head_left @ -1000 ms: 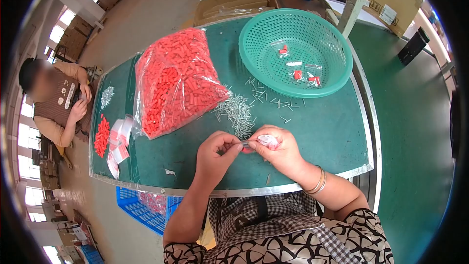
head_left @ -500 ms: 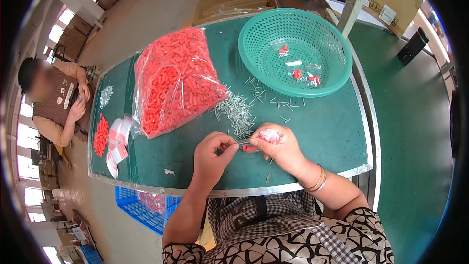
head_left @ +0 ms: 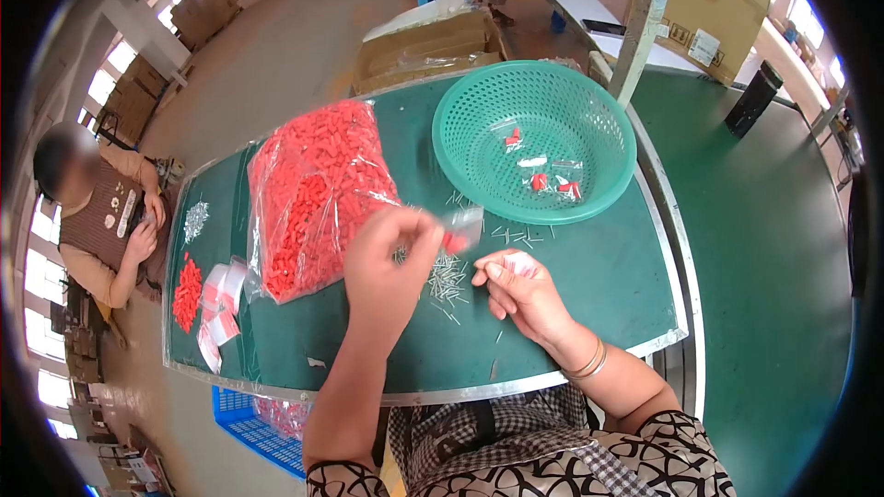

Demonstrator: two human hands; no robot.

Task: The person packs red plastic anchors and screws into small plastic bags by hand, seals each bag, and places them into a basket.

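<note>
My left hand [head_left: 391,258] is closed, pinching a small clear zip bag [head_left: 468,226] with red plastic wall plugs inside; it is slightly blurred. My right hand [head_left: 532,293] is curled with its palm partly up. Tucked in it is a white-and-pink wad [head_left: 522,264] that looks like small plastic bags. Between and beyond the hands lies a pile of silver screws [head_left: 448,278]. A big clear bag of red wall plugs [head_left: 318,189] lies to the left, partly behind my left hand. Beyond my right hand stands a green perforated basket [head_left: 541,217] with several small filled bags in it.
At the table's left lie loose red plugs [head_left: 188,294], small bags [head_left: 219,299] and another screw pile [head_left: 196,219]. A co-worker [head_left: 110,221] sits past that end. A blue crate [head_left: 241,419] is below the near edge. A metal post [head_left: 647,23] rises behind the basket.
My left hand has moved up and away from my right, carrying the small bag of red plugs toward the basket. My right hand has let go of that bag and keeps the wad.
</note>
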